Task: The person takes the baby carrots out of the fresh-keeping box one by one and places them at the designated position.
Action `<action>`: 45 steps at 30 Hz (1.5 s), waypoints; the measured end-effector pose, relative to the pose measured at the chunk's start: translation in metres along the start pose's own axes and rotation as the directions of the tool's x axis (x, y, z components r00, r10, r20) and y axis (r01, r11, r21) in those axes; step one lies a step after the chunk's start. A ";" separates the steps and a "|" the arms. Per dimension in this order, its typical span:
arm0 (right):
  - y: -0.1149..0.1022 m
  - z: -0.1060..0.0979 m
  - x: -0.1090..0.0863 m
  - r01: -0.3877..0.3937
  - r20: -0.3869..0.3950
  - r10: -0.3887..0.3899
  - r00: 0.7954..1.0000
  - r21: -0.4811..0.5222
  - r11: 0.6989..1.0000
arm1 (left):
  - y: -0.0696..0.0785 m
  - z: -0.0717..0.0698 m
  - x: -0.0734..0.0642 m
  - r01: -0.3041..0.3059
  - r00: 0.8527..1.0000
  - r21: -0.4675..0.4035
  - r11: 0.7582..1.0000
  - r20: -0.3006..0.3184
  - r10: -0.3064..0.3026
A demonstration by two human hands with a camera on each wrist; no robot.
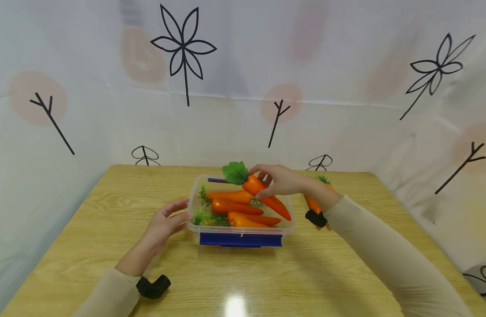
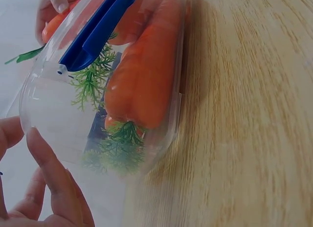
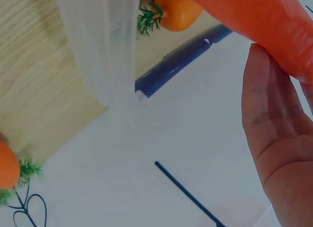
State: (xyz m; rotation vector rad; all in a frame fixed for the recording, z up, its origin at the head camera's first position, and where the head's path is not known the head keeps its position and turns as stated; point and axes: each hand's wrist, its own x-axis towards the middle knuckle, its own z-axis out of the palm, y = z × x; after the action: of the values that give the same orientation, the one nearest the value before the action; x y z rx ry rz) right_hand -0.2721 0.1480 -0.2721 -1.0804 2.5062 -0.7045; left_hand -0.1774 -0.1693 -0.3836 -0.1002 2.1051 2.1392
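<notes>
A clear plastic container (image 1: pixel 290 226) with blue clips sits mid-table, with several orange carrots (image 1: pixel 231 206) and feathery green tops inside. My right hand (image 1: pixel 284 180) grips a carrot (image 1: pixel 276 206) with a broad green leaf (image 1: pixel 236 172) over the container's right half. In the right wrist view, the fingers (image 3: pixel 257 85) lie against this carrot's orange body. My left hand (image 1: pixel 163 226) touches the container's left side with fairly straight fingers. In the left wrist view, two fingertips (image 2: pixel 36 139) meet at the clear wall, near a carrot (image 2: pixel 142 85) seen through it.
More carrots (image 1: pixel 313 204) lie on the wooden table (image 1: pixel 140 189) to the right, partly hidden behind the right forearm. A white cloth (image 1: pixel 235 127) with drawn flowers and twigs hangs behind the table. Black straps (image 1: pixel 153 287) are on both wrists.
</notes>
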 end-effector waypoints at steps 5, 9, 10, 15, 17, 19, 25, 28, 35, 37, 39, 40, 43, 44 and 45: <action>-0.002 -0.004 -0.012 -0.039 -0.041 0.040 0.998 0.035 0.999 | 0.000 -0.001 -0.002 0.004 1.000 -0.001 1.000 -0.004 -0.004; -0.005 -0.007 -0.021 -0.041 -0.078 0.045 0.996 0.056 0.998 | -0.002 -0.002 -0.003 0.005 1.000 -0.006 1.000 0.000 -0.005; -0.005 -0.008 -0.024 -0.039 -0.088 0.044 0.995 0.059 0.997 | -0.002 -0.002 -0.003 0.006 1.000 -0.007 1.000 0.001 -0.006; -0.004 -0.011 -0.036 -0.041 -0.150 0.051 0.987 0.065 0.997 | -0.003 -0.003 -0.003 -0.001 1.000 -0.009 1.000 0.002 0.001; -0.001 -0.013 -0.041 -0.052 -0.173 0.063 0.983 0.068 0.996 | -0.003 -0.002 -0.003 -0.006 1.000 -0.010 1.000 0.000 0.006; 0.001 -0.014 -0.045 -0.062 -0.194 0.077 0.978 0.079 0.995 | -0.003 -0.002 -0.004 -0.011 1.000 -0.011 1.000 -0.002 0.011; 0.007 -0.016 -0.061 -0.051 -0.232 0.073 0.970 0.100 0.994 | -0.003 -0.003 -0.004 -0.015 1.000 -0.006 1.000 0.004 0.015; 0.011 -0.017 -0.069 -0.057 -0.246 0.081 0.966 0.103 0.993 | -0.002 -0.003 -0.004 -0.015 1.000 -0.003 1.000 0.005 0.015; 0.024 -0.019 -0.085 -0.111 -0.274 0.142 0.951 0.126 0.986 | -0.002 -0.001 -0.003 -0.017 1.000 0.005 1.000 0.006 0.017; 0.028 -0.019 -0.089 -0.123 -0.288 0.157 0.945 0.132 0.984 | -0.002 0.000 -0.003 -0.019 1.000 0.006 1.000 0.008 0.019; 0.032 -0.020 -0.094 -0.130 -0.305 0.166 0.938 0.136 0.982 | -0.002 0.000 -0.003 -0.018 1.000 0.007 1.000 0.012 0.018; 0.034 -0.020 -0.096 -0.133 -0.313 0.169 0.935 0.135 0.982 | -0.002 0.000 -0.003 -0.018 1.000 0.005 1.000 0.013 0.018; 0.041 -0.021 -0.102 -0.136 -0.327 0.180 0.928 0.153 0.979 | -0.001 0.001 -0.003 -0.017 1.000 0.003 1.000 0.015 0.017; 0.043 -0.021 -0.103 -0.135 -0.329 0.186 0.926 0.169 0.976 | -0.001 0.001 -0.003 -0.018 1.000 0.003 1.000 0.016 0.018; 0.045 -0.021 -0.105 -0.138 -0.329 0.194 0.924 0.186 0.973 | -0.001 0.001 -0.003 -0.019 1.000 0.003 1.000 0.016 0.019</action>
State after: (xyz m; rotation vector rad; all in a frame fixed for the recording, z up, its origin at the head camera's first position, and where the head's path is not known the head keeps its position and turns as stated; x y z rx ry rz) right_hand -0.2386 0.2587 -0.2697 -0.7270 2.7283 -1.1059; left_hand -0.1743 -0.1685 -0.3846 -0.0632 2.1084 2.1400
